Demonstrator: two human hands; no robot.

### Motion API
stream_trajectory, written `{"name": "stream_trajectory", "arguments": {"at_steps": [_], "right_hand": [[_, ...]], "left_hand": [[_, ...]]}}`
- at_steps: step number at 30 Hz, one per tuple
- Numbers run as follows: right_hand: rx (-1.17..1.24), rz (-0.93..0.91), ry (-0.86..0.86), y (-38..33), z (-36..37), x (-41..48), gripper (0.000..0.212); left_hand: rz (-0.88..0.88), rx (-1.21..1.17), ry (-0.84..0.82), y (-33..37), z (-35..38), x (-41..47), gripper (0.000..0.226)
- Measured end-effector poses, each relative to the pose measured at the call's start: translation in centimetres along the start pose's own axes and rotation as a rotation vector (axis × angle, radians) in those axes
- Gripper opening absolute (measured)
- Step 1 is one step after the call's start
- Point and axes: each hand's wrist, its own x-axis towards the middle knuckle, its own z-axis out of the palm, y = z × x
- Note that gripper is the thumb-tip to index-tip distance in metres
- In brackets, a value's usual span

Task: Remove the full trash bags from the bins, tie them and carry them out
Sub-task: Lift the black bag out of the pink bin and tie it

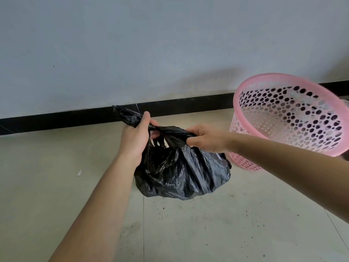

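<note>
over tiled floor (pixel 207 233), both hands (pixel 170 136) grip black trash bag (pixel 181 173) beside pink bin (pixel 294 118).

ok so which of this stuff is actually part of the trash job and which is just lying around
Part of the job:
- black trash bag, its twisted top gripped by the left hand and right hand
- pink bin, to the right of the bag

Just lying about:
- white scrap on the floor
- dark specks on the tiles
</note>
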Motion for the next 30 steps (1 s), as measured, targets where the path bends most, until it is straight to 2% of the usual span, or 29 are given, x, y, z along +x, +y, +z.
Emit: {"name": "stream_trajectory", "arguments": {"at_steps": [2,5,6,7,9,10,11,13,15,18,22,24,27,29,30], "right_hand": [[0.020,0.021,0.003,0.5,0.2,0.0,0.010],[0.036,0.070,-0.084,1.0,0.0,-0.5,0.009],[0.054,0.085,-0.132,1.1,-0.1,-0.8,0.011],[0.076,0.116,-0.185,1.1,-0.2,-1.1,0.019],[0.156,0.217,-0.246,1.0,-0.5,-1.6,0.050],[0.230,0.234,-0.225,1.1,-0.7,-1.7,0.061],[0.312,0.218,-0.162,1.1,-0.8,-1.6,0.063],[0.441,0.168,0.025,0.6,-0.9,-1.1,0.053],[0.502,0.135,0.185,0.1,-1.3,-0.4,0.056],[0.531,0.031,0.233,-1.2,-1.8,-0.2,0.053],[0.429,-0.010,0.279,-1.6,-1.9,0.2,0.027],[0.636,0.027,0.365,-1.7,-1.8,0.8,0.024],[0.968,0.134,0.477,-0.9,-2.0,1.8,0.024],[0.886,0.201,0.477,-0.5,-1.3,2.5,0.025],[0.713,0.246,0.501,0.0,-0.8,3.1,0.027]], "left_hand": [[0.036,-0.198,0.036,0.1,0.2,-0.2,0.042],[-0.096,-0.567,-0.014,0.3,-0.3,-0.2,0.044],[-0.128,-0.620,-0.041,0.3,-0.5,-0.2,0.044],[-0.144,-0.615,-0.065,0.2,-0.6,-0.3,0.045],[-0.146,-0.543,-0.118,0.2,-0.4,-0.7,0.048],[-0.145,-0.510,-0.146,0.2,-0.3,-0.9,0.049],[-0.140,-0.475,-0.165,0.3,-0.1,-1.1,0.051],[-0.110,-0.395,-0.182,0.5,0.2,-1.4,0.052],[-0.065,-0.322,-0.194,0.6,0.6,-1.6,0.052],[-0.038,-0.232,-0.223,0.7,1.2,-2.0,0.053],[-0.018,-0.152,-0.227,0.4,1.7,-2.2,0.052],[-0.023,-0.297,-0.196,0.5,1.6,-2.4,0.051],[-0.023,-0.768,-0.158,1.6,1.0,-2.3,0.053],[-0.006,-0.938,-0.138,2.4,0.7,-2.4,0.054],[0.003,-0.951,-0.122,2.5,0.7,-2.5,0.053]]}}
